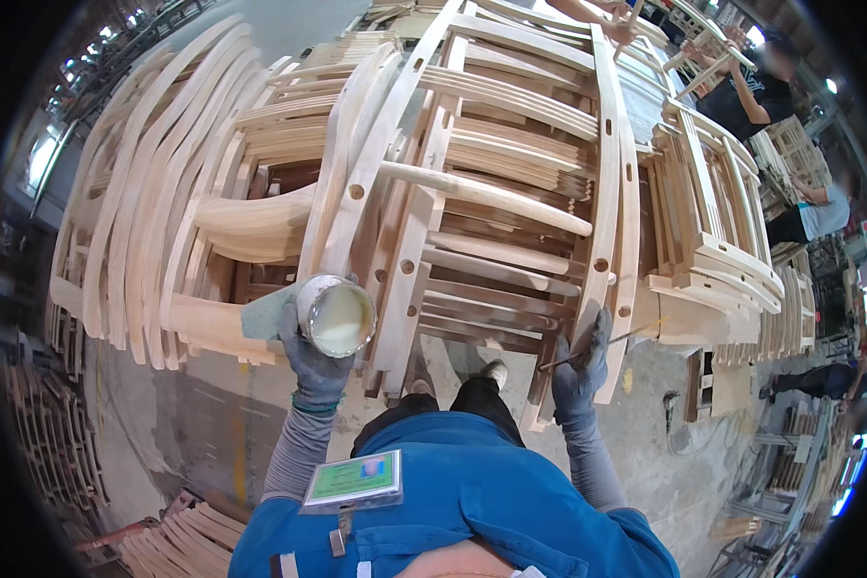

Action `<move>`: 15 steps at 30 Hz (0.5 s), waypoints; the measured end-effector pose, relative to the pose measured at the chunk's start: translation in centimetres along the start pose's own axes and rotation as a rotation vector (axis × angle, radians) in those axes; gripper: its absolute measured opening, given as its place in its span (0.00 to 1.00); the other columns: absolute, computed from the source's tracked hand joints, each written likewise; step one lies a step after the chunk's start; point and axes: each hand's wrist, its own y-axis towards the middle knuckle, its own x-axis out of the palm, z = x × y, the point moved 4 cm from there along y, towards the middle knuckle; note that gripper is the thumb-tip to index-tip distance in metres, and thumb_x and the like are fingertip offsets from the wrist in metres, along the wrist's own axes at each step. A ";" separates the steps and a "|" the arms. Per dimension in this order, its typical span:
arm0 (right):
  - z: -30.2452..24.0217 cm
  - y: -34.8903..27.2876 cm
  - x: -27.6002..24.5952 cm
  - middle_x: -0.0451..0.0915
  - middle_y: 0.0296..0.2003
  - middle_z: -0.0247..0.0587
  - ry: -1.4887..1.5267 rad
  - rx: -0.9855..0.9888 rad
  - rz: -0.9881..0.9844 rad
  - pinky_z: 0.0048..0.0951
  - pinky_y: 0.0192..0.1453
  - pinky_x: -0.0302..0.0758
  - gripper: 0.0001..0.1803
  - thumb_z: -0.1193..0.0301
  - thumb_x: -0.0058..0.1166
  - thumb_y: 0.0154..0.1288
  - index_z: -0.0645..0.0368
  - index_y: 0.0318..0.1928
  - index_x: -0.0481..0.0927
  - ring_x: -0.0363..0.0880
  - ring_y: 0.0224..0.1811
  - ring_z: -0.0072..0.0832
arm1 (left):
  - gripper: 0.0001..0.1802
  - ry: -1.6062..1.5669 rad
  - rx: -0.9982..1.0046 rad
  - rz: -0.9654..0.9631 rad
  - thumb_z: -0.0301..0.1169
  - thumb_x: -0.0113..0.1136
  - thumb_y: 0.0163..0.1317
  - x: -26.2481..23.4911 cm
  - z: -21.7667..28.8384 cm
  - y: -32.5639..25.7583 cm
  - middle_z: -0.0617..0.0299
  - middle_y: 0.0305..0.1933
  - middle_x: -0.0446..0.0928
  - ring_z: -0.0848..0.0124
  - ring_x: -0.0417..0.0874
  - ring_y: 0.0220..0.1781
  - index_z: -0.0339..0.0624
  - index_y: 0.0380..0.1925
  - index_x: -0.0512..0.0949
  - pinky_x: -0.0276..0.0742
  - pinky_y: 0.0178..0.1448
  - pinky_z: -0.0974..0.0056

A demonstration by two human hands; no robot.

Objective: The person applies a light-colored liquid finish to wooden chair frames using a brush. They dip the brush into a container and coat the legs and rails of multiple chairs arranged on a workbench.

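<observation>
From torso: left hand [314, 368] wraps cup [306, 310], 10 o'clock; white liquid [341, 323] likely spills, grip wall upright. Right hand [578, 374] holds stick [552, 365], 2 o'clock; probably light. Wooden frame [496, 197], 12 o'clock: looks stiff.

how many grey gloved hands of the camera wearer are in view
2: the left hand, left of centre, holding a cup that hides some fingers; the right hand, right of centre, with a thin stick.

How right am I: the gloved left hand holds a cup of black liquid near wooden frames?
Only the colour is wrong: the head view shows creamy-white liquid. The gloved left hand does hold the cup, near wooden frames.
</observation>
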 end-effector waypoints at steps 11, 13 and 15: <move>-5.5 6.8 -4.5 0.69 0.53 0.56 0.557 -0.118 -0.129 0.35 0.54 0.70 0.34 0.52 0.32 0.71 0.66 0.66 0.48 0.77 0.46 0.34 | 0.33 -0.037 -0.124 -0.227 0.54 0.40 0.64 8.1 -2.0 0.9 0.47 0.66 0.57 0.51 0.61 0.66 0.46 0.63 0.58 0.61 0.66 0.45; -7.0 8.9 -5.9 0.73 0.46 0.48 0.539 -0.023 -0.038 0.27 0.46 0.73 0.24 0.61 0.30 0.73 0.67 0.56 0.67 0.76 0.38 0.27 | 0.34 0.060 -0.076 -0.129 0.55 0.38 0.64 8.0 -1.5 0.9 0.53 0.67 0.57 0.54 0.61 0.67 0.48 0.64 0.57 0.59 0.66 0.44; -8.8 10.3 -6.7 0.74 0.45 0.49 0.546 0.038 -0.021 0.27 0.45 0.75 0.12 0.78 0.41 0.67 0.68 0.47 0.74 0.76 0.38 0.27 | 0.33 0.093 -0.069 -0.167 0.56 0.36 0.65 8.1 -0.7 1.0 0.57 0.67 0.57 0.56 0.60 0.67 0.51 0.65 0.56 0.58 0.67 0.43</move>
